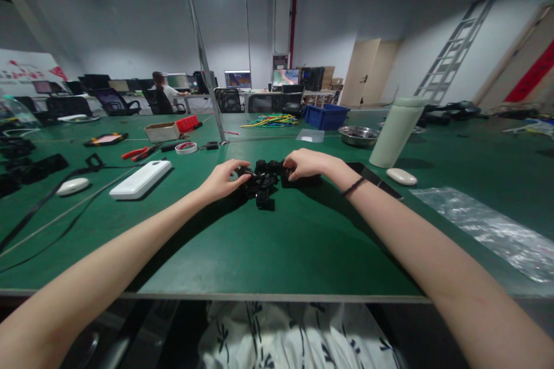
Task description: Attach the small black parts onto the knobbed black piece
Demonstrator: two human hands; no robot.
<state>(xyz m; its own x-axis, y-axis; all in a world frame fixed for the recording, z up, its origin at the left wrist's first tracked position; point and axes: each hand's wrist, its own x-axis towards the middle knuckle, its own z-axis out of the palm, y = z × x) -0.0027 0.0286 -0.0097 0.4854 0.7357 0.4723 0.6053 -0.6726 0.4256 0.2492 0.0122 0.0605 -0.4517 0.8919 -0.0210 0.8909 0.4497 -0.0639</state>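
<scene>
A black mechanical device (262, 183) with several jointed parts lies on the green table (242, 253), in the middle of the view. My left hand (225, 179) grips its left side between thumb and fingers. My right hand (303, 164) is closed at the right side of the device, its fingertips on a black part above a black box-like piece (300, 180). The fingers hide where the device and the box-like piece meet, so I cannot tell whether they are joined. A dark flat object (375, 181) lies behind my right wrist.
A pale green bottle (396, 132) stands at the right beside a metal bowl (358, 136) and a clear plastic bag (489, 230). At the left are a white power bank (141, 180), pliers (141, 153) and cables. A metal pole (201, 49) rises behind. A person sits far back.
</scene>
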